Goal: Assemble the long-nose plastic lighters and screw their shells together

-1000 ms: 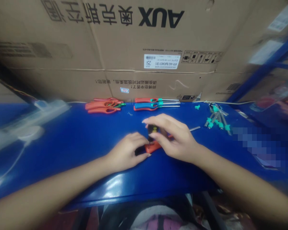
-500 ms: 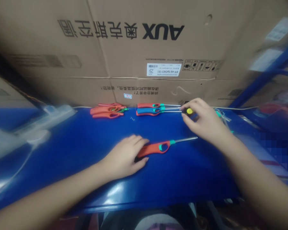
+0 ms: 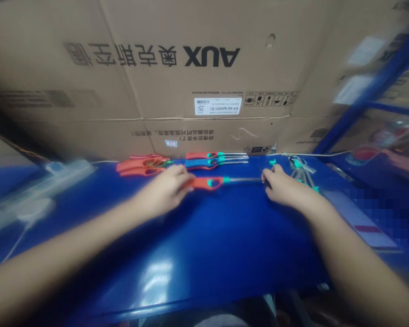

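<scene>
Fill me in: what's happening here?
A person's left hand holds an orange lighter by its handle; the right hand is at the tip of its metal tube, contact unclear. Other lighters lie behind it on the blue table, with a pile of orange handles to their left and loose metal tubes with green pieces to their right.

Just in front of other lighters [image 3: 199,162] on the table [image 3: 225,236], the left hand [image 3: 167,190] grips a red lighter [image 3: 226,180] whose rod [image 3: 243,179] the right hand [image 3: 282,187] seems to touch.
</scene>
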`<state>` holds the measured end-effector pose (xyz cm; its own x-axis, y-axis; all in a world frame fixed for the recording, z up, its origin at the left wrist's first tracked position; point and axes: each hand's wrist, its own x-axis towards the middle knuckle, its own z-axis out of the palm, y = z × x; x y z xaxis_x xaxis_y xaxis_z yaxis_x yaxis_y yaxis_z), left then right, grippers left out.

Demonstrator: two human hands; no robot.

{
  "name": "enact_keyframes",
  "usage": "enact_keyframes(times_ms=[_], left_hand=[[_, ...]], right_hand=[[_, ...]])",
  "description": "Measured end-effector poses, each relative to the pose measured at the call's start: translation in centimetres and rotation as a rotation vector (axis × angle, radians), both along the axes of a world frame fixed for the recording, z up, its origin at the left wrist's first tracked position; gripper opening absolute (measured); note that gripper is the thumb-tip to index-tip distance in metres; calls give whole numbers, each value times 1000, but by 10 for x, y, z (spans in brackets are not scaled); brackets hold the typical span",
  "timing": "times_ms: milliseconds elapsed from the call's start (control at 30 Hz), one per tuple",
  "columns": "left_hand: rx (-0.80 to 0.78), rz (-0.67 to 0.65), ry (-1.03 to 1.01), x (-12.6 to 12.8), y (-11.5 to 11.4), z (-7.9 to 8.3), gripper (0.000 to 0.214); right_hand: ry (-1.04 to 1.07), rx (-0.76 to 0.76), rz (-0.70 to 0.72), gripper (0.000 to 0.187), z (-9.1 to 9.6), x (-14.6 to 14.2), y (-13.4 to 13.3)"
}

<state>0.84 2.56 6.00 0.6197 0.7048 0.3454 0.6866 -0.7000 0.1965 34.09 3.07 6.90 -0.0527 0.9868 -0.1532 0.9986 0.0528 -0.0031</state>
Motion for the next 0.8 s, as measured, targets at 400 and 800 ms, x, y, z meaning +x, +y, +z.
enact_keyframes(times_ms=[400,800], left_hand=[[-2,132,-75,15,114,-5,28],[85,244,-92,15,132,-21,21]], right_hand=[[-88,-140,55,29,4,-15,-6],[-102,-147,87,33,3,-15,-7]])
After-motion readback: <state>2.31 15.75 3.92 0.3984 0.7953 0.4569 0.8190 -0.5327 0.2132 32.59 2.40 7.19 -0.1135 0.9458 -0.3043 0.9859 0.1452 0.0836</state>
